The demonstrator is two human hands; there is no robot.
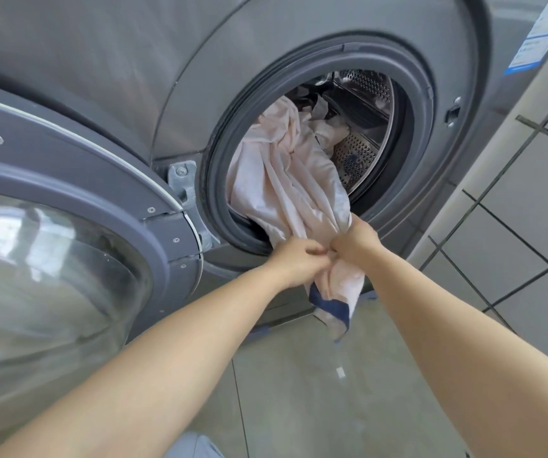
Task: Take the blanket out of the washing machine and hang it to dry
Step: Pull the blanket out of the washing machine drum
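Our left hand and right hand both grip the pale blanket, bunched together to draw it through the washing machine opening

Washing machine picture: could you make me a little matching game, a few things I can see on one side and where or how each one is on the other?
Things:
1. blanket
2. door
3. hands: left hand, right hand
4. label

States:
A. swung open at the left
B. stuck on the machine's upper right corner
C. half out of the drum, hanging over the rubber seal
D. gripping pale cloth just below the opening

Pairs: 1-C, 2-A, 3-D, 4-B
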